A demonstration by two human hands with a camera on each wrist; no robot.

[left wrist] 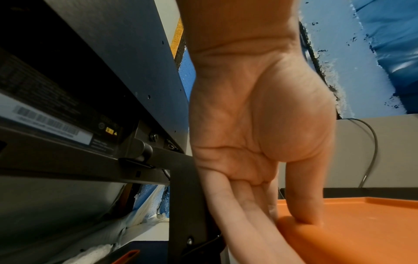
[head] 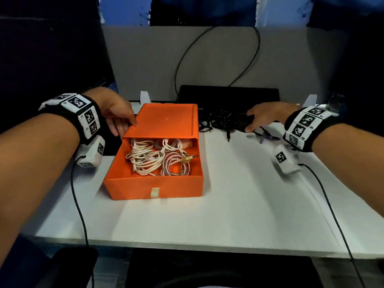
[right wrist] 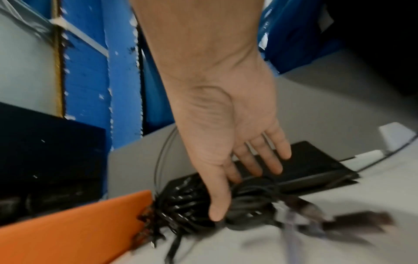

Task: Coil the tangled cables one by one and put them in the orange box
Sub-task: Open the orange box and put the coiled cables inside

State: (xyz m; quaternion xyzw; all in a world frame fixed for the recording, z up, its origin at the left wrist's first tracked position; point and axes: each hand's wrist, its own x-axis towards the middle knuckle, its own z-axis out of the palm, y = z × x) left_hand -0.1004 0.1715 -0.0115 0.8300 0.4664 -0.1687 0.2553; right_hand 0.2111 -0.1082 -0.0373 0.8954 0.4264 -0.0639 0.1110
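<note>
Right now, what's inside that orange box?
The open part of the orange box holds coiled white cables and a pink-and-white braided cable with a gold plug. Its sleeve covers the back part, so whatever lies there is hidden.

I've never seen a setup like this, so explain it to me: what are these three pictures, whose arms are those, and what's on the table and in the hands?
No machine here: a person wears a head camera plus one on each wrist. The head view shows a white table with an orange box holding coiled white and pink cables. The left hand holds the box's lid corner, thumb on top. The right hand reaches into a tangled pile of black cables, its thumb and forefinger around some strands; how firm that grip is stays unclear.
</note>
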